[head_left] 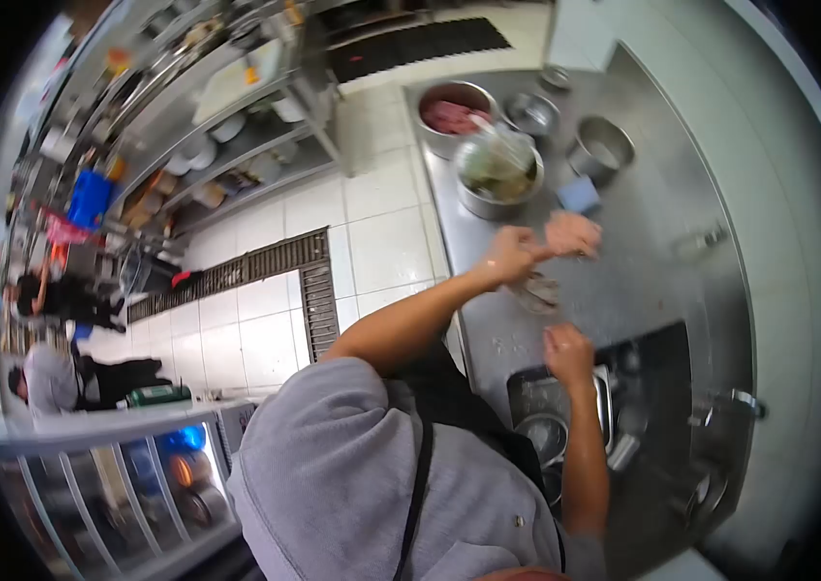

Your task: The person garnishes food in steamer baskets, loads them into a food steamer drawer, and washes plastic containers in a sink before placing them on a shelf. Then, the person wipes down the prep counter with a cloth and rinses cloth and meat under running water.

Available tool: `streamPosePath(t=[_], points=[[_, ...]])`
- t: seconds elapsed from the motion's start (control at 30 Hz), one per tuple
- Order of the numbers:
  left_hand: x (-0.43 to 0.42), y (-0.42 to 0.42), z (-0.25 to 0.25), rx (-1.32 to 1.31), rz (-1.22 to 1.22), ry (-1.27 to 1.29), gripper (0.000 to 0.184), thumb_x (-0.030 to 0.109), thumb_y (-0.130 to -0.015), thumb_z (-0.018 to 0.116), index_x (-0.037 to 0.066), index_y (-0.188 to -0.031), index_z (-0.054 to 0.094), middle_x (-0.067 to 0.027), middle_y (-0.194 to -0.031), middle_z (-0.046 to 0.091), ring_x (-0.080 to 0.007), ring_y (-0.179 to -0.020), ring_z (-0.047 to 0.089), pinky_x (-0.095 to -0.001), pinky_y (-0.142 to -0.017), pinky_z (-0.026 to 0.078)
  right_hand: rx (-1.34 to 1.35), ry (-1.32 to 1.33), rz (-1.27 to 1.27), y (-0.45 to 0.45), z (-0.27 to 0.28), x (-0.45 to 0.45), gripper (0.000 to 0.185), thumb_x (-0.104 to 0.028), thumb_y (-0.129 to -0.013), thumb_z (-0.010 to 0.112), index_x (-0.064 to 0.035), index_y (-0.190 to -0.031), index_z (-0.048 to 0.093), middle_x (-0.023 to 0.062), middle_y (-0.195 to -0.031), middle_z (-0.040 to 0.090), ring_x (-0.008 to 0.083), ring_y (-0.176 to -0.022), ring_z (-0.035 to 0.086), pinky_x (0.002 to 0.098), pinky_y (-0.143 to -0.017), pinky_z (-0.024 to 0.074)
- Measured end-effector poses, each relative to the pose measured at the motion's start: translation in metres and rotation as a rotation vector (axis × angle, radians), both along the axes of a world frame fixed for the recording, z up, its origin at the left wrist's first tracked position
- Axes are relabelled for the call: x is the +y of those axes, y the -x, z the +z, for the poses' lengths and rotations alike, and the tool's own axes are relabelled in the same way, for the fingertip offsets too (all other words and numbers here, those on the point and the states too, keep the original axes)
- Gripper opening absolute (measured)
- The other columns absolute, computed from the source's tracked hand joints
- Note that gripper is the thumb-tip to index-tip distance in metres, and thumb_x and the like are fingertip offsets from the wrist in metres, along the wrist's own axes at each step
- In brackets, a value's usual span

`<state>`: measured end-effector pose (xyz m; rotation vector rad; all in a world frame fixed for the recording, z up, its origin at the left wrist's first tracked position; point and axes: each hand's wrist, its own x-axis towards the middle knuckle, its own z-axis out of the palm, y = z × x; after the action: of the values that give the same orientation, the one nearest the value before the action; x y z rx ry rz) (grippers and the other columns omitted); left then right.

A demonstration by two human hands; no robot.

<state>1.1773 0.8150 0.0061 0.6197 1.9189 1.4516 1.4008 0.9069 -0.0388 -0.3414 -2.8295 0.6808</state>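
My left hand [512,258] is above the steel counter [643,261], fingers bent, with a finger and thumb at the edge of a pale pink lump [573,233]. Blur hides whether the lump is raw meat or something else. Just below that hand, a greyish flat item [538,293] lies on the counter. Nearer the sink, my right hand [570,353] hovers with its fingers curled in; whatever may be inside them is hidden. A blue sponge [579,195] lies beyond the pink lump.
Pots stand at the counter's far end: one with red meat [455,116], another with a plastic bag of greens [495,169], plus an empty-looking pot [601,147]. The sink [657,387] holds metalware. A tap [735,407] juts over it. Two people [52,378] are at the left.
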Motion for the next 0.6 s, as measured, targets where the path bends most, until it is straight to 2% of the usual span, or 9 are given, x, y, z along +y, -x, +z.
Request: streamPosePath(t=[0.07,0.13,0.17,0.23,0.3,0.37,0.47,0.57,0.6], points=[[-0.074,0.059,0.013,-0.075,0.171,0.065,0.033,0.029,-0.079,0.077,0.001,-0.078,0.058,-0.0063,-0.068,0.059,-0.0145,-0.062,0.058,-0.0309,-0.05,0.046,0.041,-0.006,-0.019,0.033,0.014,0.016,0.011,-0.011,-0.078,0.061,-0.0063,-0.088,0.064,0.0136,-0.094,0.064,0.0339,-0.084,0.062,0.0461,-0.074,0.0507],[-0.148,0.104,-0.004,-0.223,0.366,0.071,0.033,0.025,-0.08,0.076,-0.003,-0.084,0.058,-0.0104,-0.076,0.061,-0.0196,-0.069,0.064,-0.0337,-0.058,0.053,-0.044,0.004,-0.282,0.065,0.019,0.03,0.028,-0.009,-0.078,0.063,-0.0067,-0.106,0.061,0.015,-0.107,0.059,0.0354,-0.099,0.059,0.045,-0.082,0.0493],[-0.186,0.123,-0.024,-0.326,0.467,0.031,0.032,0.022,-0.082,0.074,-0.005,-0.088,0.059,-0.0134,-0.082,0.064,-0.0231,-0.074,0.067,-0.0356,-0.064,0.057,-0.039,-0.003,-0.241,0.079,0.017,0.038,0.028,-0.009,-0.078,0.063,-0.0067,-0.106,0.061,0.015,-0.107,0.059,0.0354,-0.099,0.059,0.045,-0.082,0.0493],[-0.267,0.163,-0.089,-0.719,0.461,-0.077,0.033,0.018,-0.085,0.07,-0.009,-0.101,0.058,-0.0192,-0.096,0.066,-0.0295,-0.084,0.069,-0.0397,-0.077,0.059,0.011,-0.036,-0.336,0.114,0.009,0.05,0.05,-0.005,-0.076,0.065,-0.0087,-0.124,0.052,0.0172,-0.125,0.05,0.0372,-0.116,0.051,0.0446,-0.094,0.0443],[-0.335,0.184,-0.153,-0.942,0.511,-0.103,0.031,0.014,-0.09,0.063,-0.012,-0.104,0.055,-0.0225,-0.1,0.066,-0.033,-0.089,0.069,-0.0462,-0.077,0.059,0.025,-0.208,-0.233,0.147,0.022,0.048,0.06,-0.002,-0.073,0.067,-0.009,-0.13,0.047,0.0174,-0.136,0.041,0.0388,-0.126,0.04,0.0443,-0.104,0.036],[-0.384,0.203,-0.198,-1.062,0.709,-0.118,0.034,0.02,-0.093,0.06,-0.011,-0.106,0.055,-0.023,-0.102,0.066,-0.0338,-0.091,0.068,-0.0485,-0.081,0.058,-0.046,-0.275,-0.151,0.173,-0.006,0.063,0.056,-0.005,-0.073,0.068,-0.007,-0.126,0.05,0.0196,-0.137,0.041,0.0391,-0.125,0.041,0.0472,-0.106,0.0324],[-0.421,0.249,-0.185,-1.08,0.927,-0.286,0.034,0.02,-0.092,0.061,-0.01,-0.106,0.055,-0.0237,-0.103,0.065,-0.0351,-0.093,0.067,-0.0489,-0.081,0.058,-0.03,-0.439,-0.051,0.196,-0.028,0.076,0.039,-0.022,-0.085,0.061,-0.0048,-0.119,0.056,0.0149,-0.131,0.048,0.0363,-0.123,0.042,0.0497,-0.103,0.0322],[-0.446,0.343,-0.161,-0.827,1.051,-0.56,0.038,0.022,-0.089,0.066,-0.01,-0.106,0.054,-0.0226,-0.102,0.064,-0.0342,-0.088,0.068,-0.0475,-0.076,0.06,-0.109,-0.479,-0.115,0.204,-0.019,0.068,0.035,-0.025,-0.094,0.049,-0.0056,-0.123,0.053,0.0158,-0.124,0.054,0.0364,-0.121,0.044,0.0488,-0.101,0.0326],[-0.46,0.388,-0.164,-0.761,1.085,-0.52,0.039,0.022,-0.088,0.068,-0.01,-0.105,0.055,-0.0215,-0.099,0.064,-0.0321,-0.083,0.068,-0.0458,-0.071,0.061,-0.147,-0.523,-0.105,0.202,-0.026,0.075,0.037,-0.025,-0.094,0.048,-0.0071,-0.126,0.051,0.0131,-0.125,0.053,0.0328,-0.119,0.047,0.0474,-0.102,0.0329]])
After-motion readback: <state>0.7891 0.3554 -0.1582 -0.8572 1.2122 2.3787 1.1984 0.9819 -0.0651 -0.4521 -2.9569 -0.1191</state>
